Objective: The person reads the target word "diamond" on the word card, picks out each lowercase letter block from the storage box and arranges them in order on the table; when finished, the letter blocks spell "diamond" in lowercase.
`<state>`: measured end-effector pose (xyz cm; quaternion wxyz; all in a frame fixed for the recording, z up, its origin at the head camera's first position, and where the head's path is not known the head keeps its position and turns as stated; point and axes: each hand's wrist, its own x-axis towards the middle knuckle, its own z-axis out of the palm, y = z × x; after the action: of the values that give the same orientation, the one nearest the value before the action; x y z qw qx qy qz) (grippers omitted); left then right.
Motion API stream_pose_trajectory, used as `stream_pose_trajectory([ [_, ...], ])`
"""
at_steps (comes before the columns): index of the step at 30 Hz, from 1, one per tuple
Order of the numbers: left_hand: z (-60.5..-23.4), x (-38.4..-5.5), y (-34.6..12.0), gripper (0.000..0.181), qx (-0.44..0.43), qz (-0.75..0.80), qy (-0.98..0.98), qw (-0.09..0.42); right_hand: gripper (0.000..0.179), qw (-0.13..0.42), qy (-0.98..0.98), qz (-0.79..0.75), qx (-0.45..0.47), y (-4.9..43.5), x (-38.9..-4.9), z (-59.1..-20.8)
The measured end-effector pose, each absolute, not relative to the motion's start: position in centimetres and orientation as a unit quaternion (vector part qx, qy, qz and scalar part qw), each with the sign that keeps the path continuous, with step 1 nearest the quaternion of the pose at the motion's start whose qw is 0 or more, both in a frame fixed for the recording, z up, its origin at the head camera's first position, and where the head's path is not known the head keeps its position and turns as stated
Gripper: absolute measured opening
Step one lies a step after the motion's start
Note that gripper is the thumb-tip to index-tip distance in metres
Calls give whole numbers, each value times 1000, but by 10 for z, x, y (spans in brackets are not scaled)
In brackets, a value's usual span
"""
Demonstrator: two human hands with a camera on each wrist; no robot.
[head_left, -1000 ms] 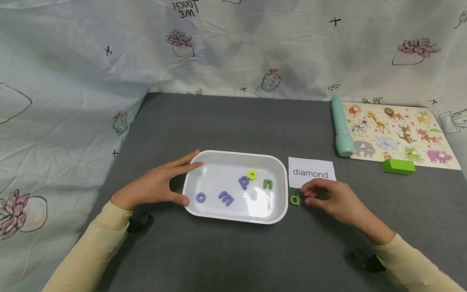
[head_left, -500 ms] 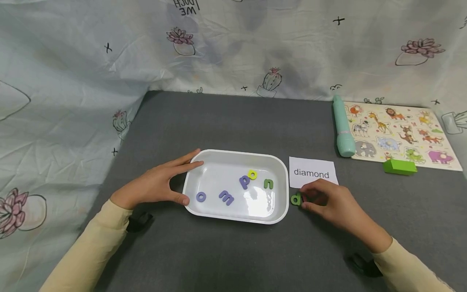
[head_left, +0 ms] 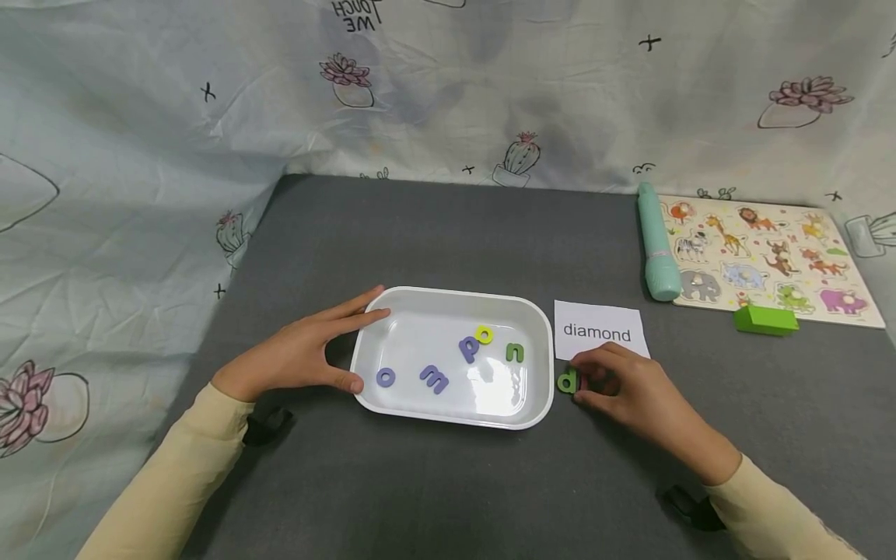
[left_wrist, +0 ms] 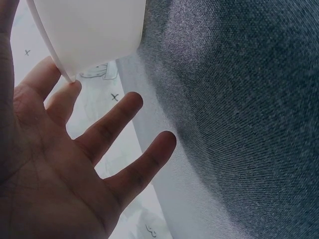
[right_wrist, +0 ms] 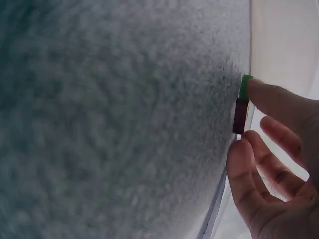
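In the head view, my left hand (head_left: 287,358) spans the left end of a white tray (head_left: 448,420), thumb and fingertips at its rim. The left wrist view shows two fingertips at the tray (left_wrist: 94,35) rim and the other fingers extended. My right hand (head_left: 630,385) pinches a small dark red piece (right_wrist: 240,117) between thumb and fingertips, right beside a green letter d (head_left: 566,382) near the tray's right side. In the head view the fingers mostly hide that piece. A white card (head_left: 595,315) printed "diamond" lies just behind.
Inside the tray are a purple o (head_left: 385,377), purple m (head_left: 434,379), purple p (head_left: 468,349), yellow o (head_left: 484,334) and green n (head_left: 515,352). Back right stand a teal pen-like stick (head_left: 658,249), an animal puzzle board (head_left: 770,257) and a green block (head_left: 766,320).
My right hand has moved slightly left, bringing the dark red piece up against the green d. The left hand has stayed on the tray.
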<state>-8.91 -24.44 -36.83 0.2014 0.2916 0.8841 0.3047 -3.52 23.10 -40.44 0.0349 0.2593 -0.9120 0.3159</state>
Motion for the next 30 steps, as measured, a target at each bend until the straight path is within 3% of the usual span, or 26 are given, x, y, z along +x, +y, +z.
stream_pose_trajectory([
  [9, -369, -90, -244, 105, 292, 307, 883, 202, 50, 65, -909, 292, 290, 225, -38, -405],
  [30, -370, -90, -244, 106, 288, 310, 883, 204, 59, 14, -923, 279, 266, 228, -39, -401],
])
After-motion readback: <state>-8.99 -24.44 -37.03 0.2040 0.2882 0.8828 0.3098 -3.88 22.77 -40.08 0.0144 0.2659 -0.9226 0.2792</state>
